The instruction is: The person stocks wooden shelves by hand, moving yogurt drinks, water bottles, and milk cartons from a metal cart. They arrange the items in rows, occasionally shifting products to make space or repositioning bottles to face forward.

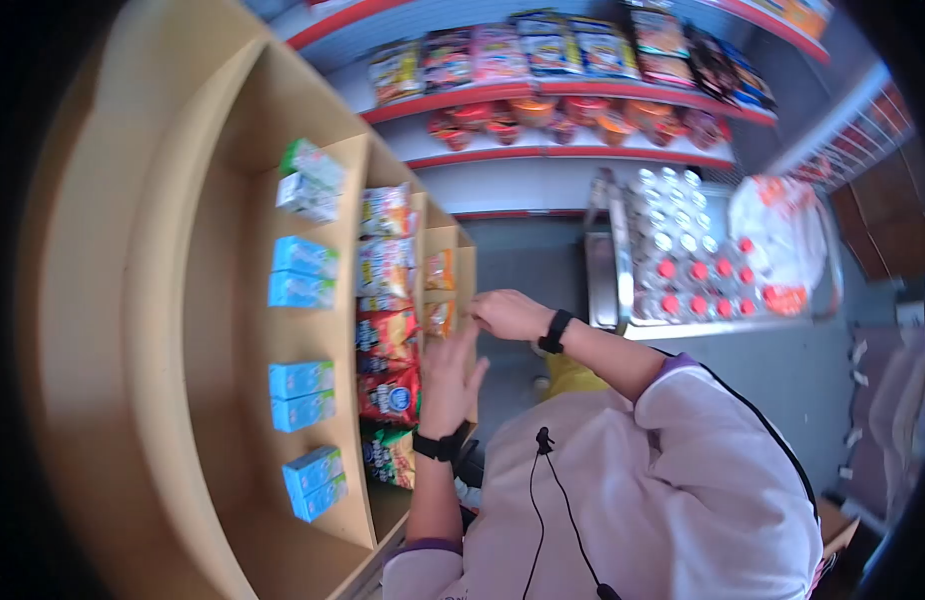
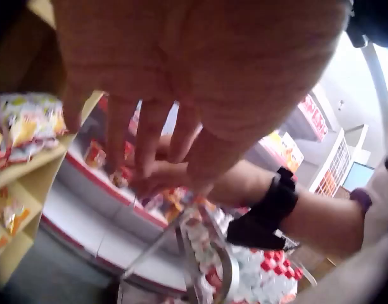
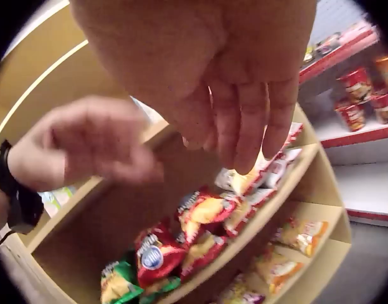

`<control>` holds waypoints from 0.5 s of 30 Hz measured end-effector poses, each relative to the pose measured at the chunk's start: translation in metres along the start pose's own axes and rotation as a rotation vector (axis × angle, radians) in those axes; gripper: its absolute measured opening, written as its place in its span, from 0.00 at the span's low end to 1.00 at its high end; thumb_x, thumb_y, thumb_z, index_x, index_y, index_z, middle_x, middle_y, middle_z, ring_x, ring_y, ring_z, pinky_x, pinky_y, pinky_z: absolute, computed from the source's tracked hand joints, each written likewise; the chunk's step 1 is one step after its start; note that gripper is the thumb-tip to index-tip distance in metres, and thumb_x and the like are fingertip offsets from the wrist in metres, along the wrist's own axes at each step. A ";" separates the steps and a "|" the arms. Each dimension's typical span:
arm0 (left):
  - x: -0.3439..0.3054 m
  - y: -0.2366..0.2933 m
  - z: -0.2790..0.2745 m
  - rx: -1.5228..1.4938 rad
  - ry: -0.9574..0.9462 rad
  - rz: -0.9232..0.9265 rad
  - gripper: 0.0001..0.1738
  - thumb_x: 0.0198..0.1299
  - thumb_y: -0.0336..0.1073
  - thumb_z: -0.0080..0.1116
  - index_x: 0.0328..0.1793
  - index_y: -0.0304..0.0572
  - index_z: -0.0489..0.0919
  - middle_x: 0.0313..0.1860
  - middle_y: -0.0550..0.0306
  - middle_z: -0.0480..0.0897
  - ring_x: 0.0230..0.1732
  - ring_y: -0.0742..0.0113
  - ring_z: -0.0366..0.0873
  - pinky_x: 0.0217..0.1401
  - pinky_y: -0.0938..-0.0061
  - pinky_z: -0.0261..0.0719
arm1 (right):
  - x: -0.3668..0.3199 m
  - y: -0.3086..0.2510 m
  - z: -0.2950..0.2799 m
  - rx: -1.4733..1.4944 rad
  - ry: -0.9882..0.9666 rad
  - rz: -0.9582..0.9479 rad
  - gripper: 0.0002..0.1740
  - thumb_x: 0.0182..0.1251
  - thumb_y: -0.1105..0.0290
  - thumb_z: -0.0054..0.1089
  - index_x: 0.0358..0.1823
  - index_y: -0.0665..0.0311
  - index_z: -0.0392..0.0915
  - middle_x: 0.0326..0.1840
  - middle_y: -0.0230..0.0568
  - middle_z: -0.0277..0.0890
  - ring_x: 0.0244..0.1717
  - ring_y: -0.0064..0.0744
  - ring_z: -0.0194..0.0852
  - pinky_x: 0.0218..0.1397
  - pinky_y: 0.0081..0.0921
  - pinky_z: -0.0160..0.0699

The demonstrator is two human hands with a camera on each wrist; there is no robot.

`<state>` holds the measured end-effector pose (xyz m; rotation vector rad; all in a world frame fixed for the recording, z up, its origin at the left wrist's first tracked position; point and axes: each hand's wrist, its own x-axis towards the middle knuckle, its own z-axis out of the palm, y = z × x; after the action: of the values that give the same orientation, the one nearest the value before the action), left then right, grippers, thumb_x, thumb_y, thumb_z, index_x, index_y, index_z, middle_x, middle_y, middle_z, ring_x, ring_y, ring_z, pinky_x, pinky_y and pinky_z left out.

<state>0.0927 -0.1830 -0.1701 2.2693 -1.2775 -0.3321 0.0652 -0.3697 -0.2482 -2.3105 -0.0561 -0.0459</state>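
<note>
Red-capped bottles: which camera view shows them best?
The head view: the red-capped bottles are in plain sight there, distinct from one another. The left wrist view shows only a blurred red-and-clear cluster low in the picture; the right wrist view shows none of them.

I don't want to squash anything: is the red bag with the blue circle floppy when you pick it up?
The red bag probably crinkles and bends, since its wrapper looks thin and creased. It's likely light for its size, as it looks puffed. Its pillowy shape may slump rather than roll.
</note>
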 end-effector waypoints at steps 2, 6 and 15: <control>-0.044 -0.026 0.062 -0.189 -0.283 -0.033 0.26 0.61 0.34 0.61 0.66 0.39 0.72 0.57 0.41 0.79 0.60 0.44 0.75 0.64 0.58 0.71 | -0.065 0.014 -0.014 -0.047 0.011 0.040 0.11 0.62 0.71 0.59 0.45 0.64 0.79 0.41 0.47 0.80 0.47 0.51 0.79 0.52 0.43 0.77; -0.097 -0.047 0.124 -0.275 -0.523 -0.057 0.26 0.61 0.37 0.61 0.66 0.44 0.73 0.56 0.41 0.80 0.57 0.42 0.77 0.59 0.58 0.77 | -0.174 0.021 -0.046 -0.186 0.355 0.282 0.09 0.59 0.75 0.60 0.41 0.64 0.80 0.38 0.45 0.77 0.48 0.49 0.76 0.51 0.40 0.76; -0.055 0.002 0.100 -0.073 -0.354 0.014 0.24 0.61 0.37 0.60 0.63 0.39 0.74 0.54 0.42 0.80 0.53 0.43 0.79 0.58 0.56 0.76 | -0.250 0.054 -0.048 -0.241 0.366 0.386 0.09 0.61 0.75 0.59 0.42 0.63 0.80 0.39 0.46 0.78 0.43 0.51 0.78 0.46 0.42 0.78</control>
<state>0.0173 -0.1684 -0.2552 2.2034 -1.4229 -0.7905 -0.1820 -0.4478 -0.2688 -2.4732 0.6088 -0.2894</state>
